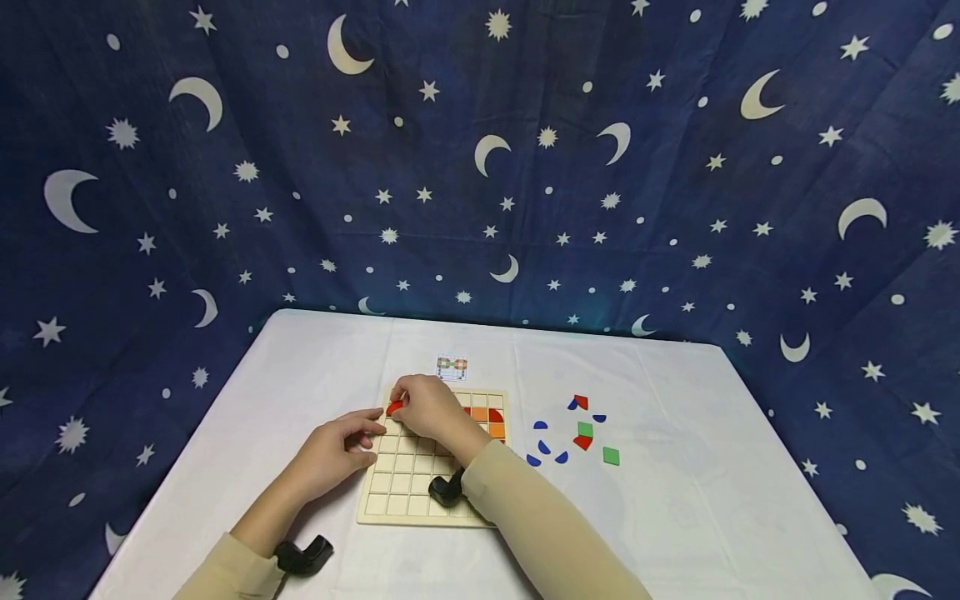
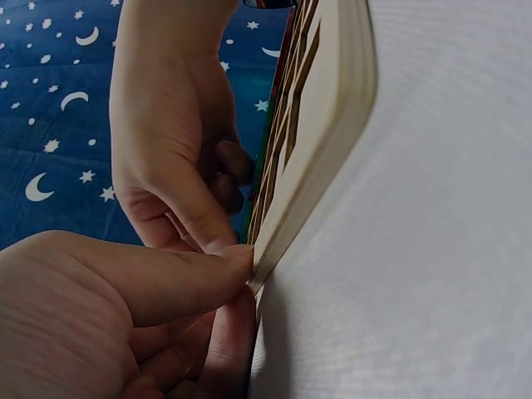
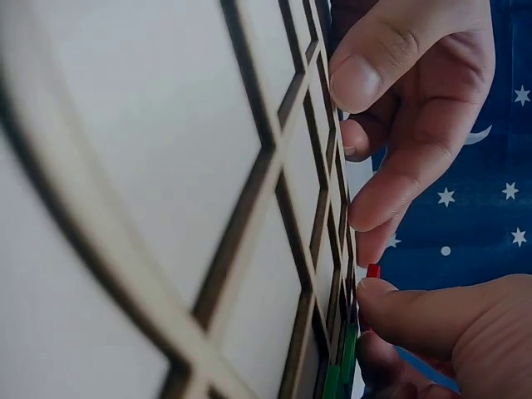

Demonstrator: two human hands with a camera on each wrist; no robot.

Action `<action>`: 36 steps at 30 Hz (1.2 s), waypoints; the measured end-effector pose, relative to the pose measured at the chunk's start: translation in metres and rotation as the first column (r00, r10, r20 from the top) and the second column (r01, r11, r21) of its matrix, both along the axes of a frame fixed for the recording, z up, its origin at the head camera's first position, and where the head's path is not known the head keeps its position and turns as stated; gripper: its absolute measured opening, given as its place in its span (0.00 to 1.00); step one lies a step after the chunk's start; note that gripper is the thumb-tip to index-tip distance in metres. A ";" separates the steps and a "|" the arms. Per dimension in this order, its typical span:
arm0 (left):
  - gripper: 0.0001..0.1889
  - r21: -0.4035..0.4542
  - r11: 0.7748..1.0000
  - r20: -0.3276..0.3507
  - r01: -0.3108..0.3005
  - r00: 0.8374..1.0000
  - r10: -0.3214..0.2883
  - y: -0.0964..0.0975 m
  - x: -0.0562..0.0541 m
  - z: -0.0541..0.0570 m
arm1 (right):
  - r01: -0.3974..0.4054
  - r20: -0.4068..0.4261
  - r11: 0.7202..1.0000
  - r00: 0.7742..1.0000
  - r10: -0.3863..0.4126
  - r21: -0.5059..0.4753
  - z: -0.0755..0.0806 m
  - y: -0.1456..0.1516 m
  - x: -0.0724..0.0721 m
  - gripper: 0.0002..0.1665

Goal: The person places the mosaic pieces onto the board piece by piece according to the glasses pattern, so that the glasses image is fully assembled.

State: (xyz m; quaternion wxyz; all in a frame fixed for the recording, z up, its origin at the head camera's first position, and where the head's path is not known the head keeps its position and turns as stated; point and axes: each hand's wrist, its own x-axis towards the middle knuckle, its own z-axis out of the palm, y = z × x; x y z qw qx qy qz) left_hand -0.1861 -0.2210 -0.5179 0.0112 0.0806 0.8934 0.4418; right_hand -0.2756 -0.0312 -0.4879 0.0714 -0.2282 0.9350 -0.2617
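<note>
My right hand (image 1: pixel 431 408) is over the far left corner of a pale wooden grid board (image 1: pixel 397 483). Its thumb and finger pinch a small red tile (image 1: pixel 394 407) with a rounded edge, which shows as a thin red sliver in the right wrist view. My left hand (image 1: pixel 330 450) rests at the board's left edge with loosely bent fingers; its thumb and fingertips touch the rim in the left wrist view. Orange tiles (image 1: pixel 480 414) and a red quarter-round tile (image 1: pixel 496 415) fill cells at the far right. My right hand and sleeve hide the middle cells.
Right of the board lie several loose tiles: blue half-rounds (image 1: pixel 562 457), green diamonds (image 1: pixel 611 456) and red pieces (image 1: pixel 582 442). A small printed pattern card (image 1: pixel 452 367) lies behind the board. Black wrist devices (image 1: pixel 303 557) are on both arms. A starry blue curtain (image 1: pixel 480 208) hangs behind the white table.
</note>
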 end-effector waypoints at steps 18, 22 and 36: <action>0.19 -0.027 1.000 0.023 -0.016 1.000 0.016 0.001 -0.002 -0.001 | 0.006 0.012 0.999 1.000 -0.007 0.036 0.001 0.002 0.002 0.04; 0.19 -0.034 0.999 0.014 -0.022 1.000 0.023 0.001 -0.002 -0.002 | 0.003 0.016 1.000 1.000 -0.003 0.019 0.003 0.004 0.002 0.07; 0.19 -0.030 0.999 0.044 -0.025 0.999 0.027 0.003 0.000 -0.001 | 0.015 0.084 0.991 0.996 -0.004 -0.135 0.008 0.049 0.017 0.10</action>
